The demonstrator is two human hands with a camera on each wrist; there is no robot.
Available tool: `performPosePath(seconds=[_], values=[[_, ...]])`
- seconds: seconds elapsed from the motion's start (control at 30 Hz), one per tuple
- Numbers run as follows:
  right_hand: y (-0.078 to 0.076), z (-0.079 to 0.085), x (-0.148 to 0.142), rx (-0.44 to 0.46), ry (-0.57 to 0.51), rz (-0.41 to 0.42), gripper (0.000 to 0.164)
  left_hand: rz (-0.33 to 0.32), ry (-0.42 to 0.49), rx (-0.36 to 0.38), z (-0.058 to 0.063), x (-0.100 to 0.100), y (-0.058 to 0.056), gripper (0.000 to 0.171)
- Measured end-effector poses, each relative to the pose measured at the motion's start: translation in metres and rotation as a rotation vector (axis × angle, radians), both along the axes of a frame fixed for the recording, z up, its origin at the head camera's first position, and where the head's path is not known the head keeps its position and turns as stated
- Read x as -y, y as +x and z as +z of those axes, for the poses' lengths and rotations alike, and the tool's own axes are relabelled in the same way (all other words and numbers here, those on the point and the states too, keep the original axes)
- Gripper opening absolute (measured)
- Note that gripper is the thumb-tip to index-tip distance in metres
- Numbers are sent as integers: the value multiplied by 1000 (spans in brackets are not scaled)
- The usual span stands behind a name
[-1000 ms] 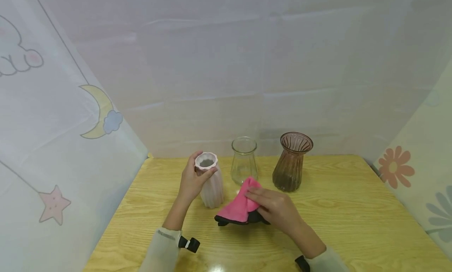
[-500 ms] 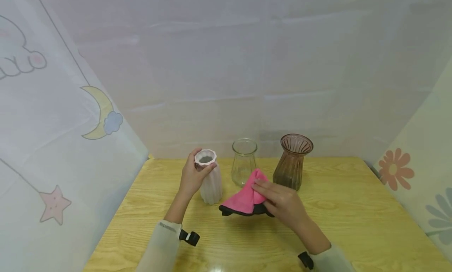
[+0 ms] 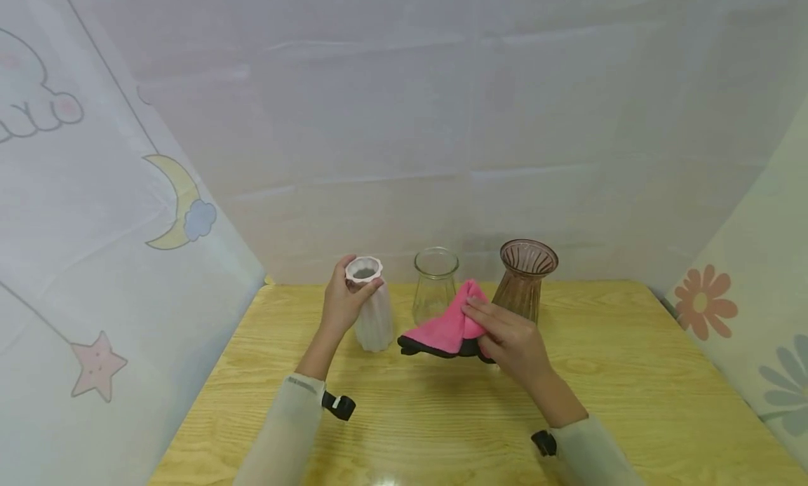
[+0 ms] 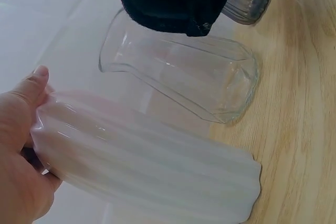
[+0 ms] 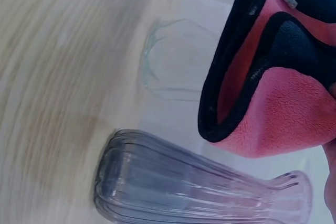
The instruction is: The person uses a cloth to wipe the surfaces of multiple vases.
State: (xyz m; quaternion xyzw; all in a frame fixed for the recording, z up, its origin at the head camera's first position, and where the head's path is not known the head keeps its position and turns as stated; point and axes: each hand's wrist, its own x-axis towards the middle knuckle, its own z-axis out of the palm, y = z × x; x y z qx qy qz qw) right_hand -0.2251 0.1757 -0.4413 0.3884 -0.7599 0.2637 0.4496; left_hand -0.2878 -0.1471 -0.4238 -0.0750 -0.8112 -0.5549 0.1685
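My left hand (image 3: pixel 343 301) grips a white ribbed vase (image 3: pixel 375 322) round its scalloped rim, thumb on the near side. In the left wrist view the vase (image 4: pixel 152 156) looks upright, its base at the wooden tabletop; whether it touches cannot be told. Between thumb and fingers my right hand (image 3: pixel 513 339) pinches a folded pink cloth (image 3: pixel 445 328) with black edging, held above the table. Behind the cloth stands a clear glass vase (image 3: pixel 432 289), partly covered by it. To its right is a purple-brown ribbed glass vase (image 3: pixel 520 289), its lower part hidden by my right hand.
The wooden table (image 3: pixel 391 416) reaches back to a pale sheet wall (image 3: pixel 379 121). Printed sheets with a moon, a star and flowers hang at both sides. Black straps (image 3: pixel 339 405) with small cameras sit on the wrists.
My left hand has moved the white vase back and slightly left. The cloth in my right hand has risen and moved back and right, in front of the purple-brown vase.
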Motion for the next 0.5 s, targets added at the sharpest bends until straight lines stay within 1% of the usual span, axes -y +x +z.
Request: performPosePath(seconds=[0.2, 0.4, 0.5], values=[[-17, -7, -5, 56, -18, -38, 51, 14, 4, 25, 1, 2, -9, 88], [-37, -15, -9, 72, -2, -103, 49, 17, 9, 36, 3, 5, -17, 89], [-45, -19, -10, 90, -11, -113, 49, 24, 2, 43, 4, 6, -20, 91]])
